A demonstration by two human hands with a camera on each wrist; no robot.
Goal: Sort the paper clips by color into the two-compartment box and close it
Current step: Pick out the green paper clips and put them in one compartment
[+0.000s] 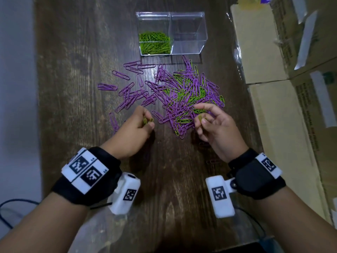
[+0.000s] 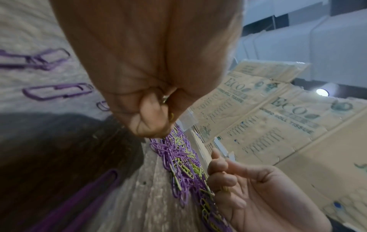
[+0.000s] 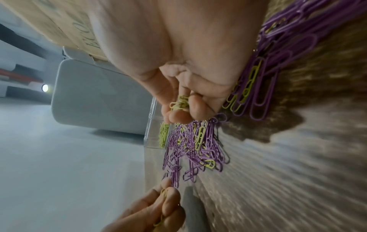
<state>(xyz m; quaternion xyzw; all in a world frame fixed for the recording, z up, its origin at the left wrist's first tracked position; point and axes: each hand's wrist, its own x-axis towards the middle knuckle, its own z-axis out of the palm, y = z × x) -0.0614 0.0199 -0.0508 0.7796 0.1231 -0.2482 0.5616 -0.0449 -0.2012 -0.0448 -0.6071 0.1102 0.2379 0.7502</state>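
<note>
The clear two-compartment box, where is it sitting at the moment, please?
In the head view, the box stands at the table's far end, beyond the mixed clip pile.

Black wrist straps (image 1: 87, 177) carry white camera blocks (image 1: 219, 196) (square-coded markers).

One clear two-compartment box (image 1: 187, 33) is seen, two hands, plus purple clips (image 1: 127, 99) and green clips (image 1: 155, 42), too many to be counted.

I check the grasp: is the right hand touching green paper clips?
Touching. The right wrist view shows the right hand pinching green paper clips between its fingertips.
</note>
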